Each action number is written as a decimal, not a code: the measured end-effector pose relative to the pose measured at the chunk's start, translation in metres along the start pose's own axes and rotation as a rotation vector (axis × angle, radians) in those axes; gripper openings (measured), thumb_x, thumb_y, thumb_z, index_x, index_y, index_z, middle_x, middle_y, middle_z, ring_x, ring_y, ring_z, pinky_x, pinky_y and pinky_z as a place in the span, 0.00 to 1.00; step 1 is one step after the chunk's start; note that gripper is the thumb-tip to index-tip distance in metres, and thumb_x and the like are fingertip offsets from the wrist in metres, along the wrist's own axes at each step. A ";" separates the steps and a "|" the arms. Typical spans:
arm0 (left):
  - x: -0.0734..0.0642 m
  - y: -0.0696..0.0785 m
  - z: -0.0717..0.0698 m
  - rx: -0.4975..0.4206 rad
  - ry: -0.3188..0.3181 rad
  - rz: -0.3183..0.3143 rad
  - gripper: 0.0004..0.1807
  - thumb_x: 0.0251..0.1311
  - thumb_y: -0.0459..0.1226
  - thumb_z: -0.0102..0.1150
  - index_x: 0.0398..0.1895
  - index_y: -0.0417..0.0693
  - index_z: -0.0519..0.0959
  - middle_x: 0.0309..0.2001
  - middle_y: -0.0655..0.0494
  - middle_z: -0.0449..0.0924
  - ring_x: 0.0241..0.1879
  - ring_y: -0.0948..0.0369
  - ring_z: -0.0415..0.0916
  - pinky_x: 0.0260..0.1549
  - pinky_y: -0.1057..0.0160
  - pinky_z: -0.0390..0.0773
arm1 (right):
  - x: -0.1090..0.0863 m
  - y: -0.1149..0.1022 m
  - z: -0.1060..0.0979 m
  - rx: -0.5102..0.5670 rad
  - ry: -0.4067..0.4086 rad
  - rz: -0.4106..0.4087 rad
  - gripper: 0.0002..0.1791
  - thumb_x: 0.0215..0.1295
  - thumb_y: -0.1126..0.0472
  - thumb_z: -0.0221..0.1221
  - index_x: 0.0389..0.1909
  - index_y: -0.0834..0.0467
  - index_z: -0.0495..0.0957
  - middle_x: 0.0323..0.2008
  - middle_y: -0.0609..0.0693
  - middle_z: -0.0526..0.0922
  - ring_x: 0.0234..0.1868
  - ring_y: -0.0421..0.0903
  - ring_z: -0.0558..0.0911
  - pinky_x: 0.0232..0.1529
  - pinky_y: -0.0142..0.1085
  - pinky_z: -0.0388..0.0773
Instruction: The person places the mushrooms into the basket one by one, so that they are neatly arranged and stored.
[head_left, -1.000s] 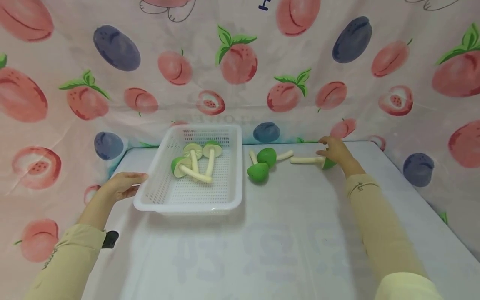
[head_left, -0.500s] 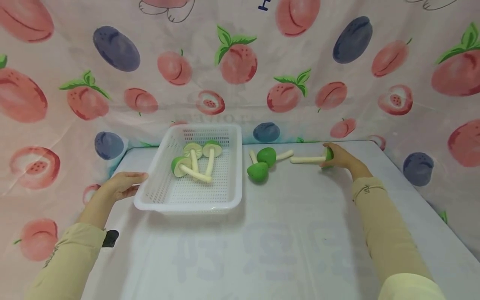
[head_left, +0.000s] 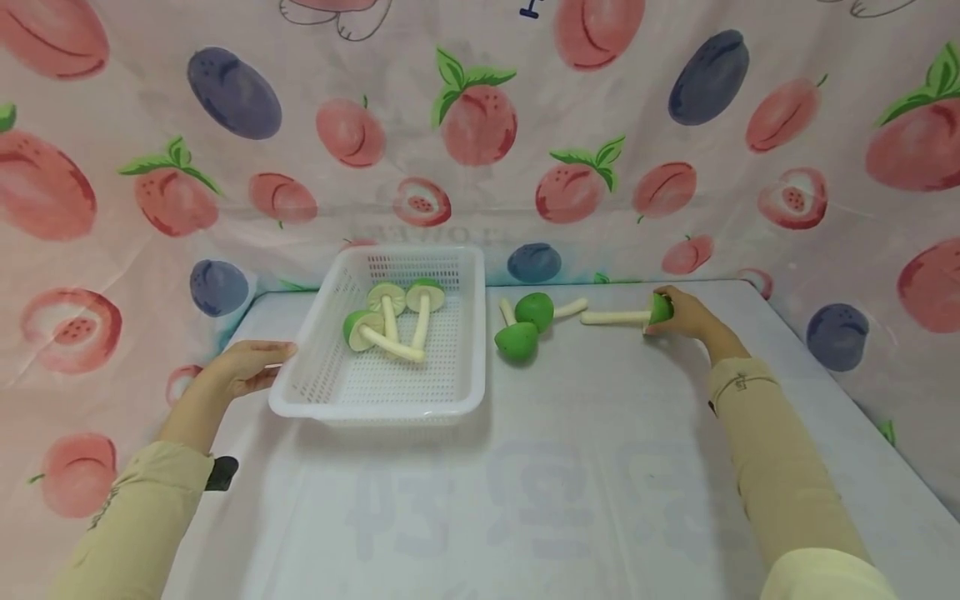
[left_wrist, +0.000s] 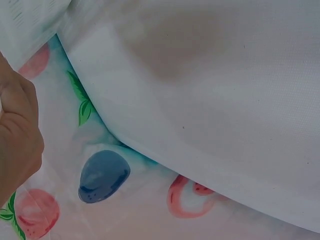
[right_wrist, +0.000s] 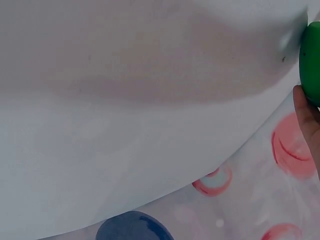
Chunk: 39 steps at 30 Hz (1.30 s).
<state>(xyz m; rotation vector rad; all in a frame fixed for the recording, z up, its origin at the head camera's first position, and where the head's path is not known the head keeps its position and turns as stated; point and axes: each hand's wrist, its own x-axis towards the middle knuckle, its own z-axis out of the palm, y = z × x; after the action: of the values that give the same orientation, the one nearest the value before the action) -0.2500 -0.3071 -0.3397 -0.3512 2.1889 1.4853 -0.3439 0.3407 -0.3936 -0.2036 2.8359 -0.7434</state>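
My left hand grips the left rim of a white perforated plastic basket; its curled fingers show at the left edge of the left wrist view. Inside the basket lie three toy mushrooms, one with a green cap, stems crossing. At the right, my right hand holds the green cap of another toy mushroom, whose pale stem points left. That green cap also appears at the right edge of the right wrist view, against my fingers.
Two more green-capped mushrooms, one in front and one behind, lie together just right of the basket. A fruit-print cloth hangs behind the white table and along its sides.
My right hand has come down from above the rightmost mushroom and closed around its cap from the right. The left hand and basket have stayed in place.
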 end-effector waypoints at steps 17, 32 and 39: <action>0.000 -0.002 0.002 0.020 -0.001 0.008 0.38 0.67 0.44 0.50 0.69 0.28 0.50 0.27 0.72 0.73 0.29 0.74 0.73 0.32 0.75 0.78 | -0.016 -0.011 -0.004 0.023 0.069 -0.003 0.46 0.58 0.54 0.64 0.66 0.75 0.50 0.61 0.77 0.58 0.60 0.68 0.62 0.63 0.60 0.59; 0.005 0.004 0.005 0.031 0.028 0.024 0.37 0.66 0.45 0.51 0.69 0.29 0.52 0.25 0.71 0.73 0.27 0.73 0.73 0.31 0.75 0.79 | -0.024 -0.037 -0.018 0.104 0.231 -0.033 0.48 0.57 0.51 0.65 0.67 0.73 0.51 0.62 0.75 0.61 0.59 0.67 0.64 0.60 0.58 0.63; -0.001 0.001 0.001 0.037 0.018 0.021 0.37 0.67 0.44 0.50 0.69 0.28 0.51 0.26 0.71 0.72 0.27 0.74 0.73 0.31 0.75 0.78 | -0.021 -0.063 -0.006 0.171 0.310 -0.043 0.48 0.57 0.53 0.66 0.69 0.71 0.51 0.65 0.72 0.60 0.60 0.65 0.66 0.60 0.58 0.66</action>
<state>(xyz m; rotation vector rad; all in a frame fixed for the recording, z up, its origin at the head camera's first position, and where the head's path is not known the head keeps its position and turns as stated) -0.2495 -0.3056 -0.3392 -0.3313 2.2372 1.4562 -0.3202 0.2932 -0.3536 -0.1336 3.0381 -1.1095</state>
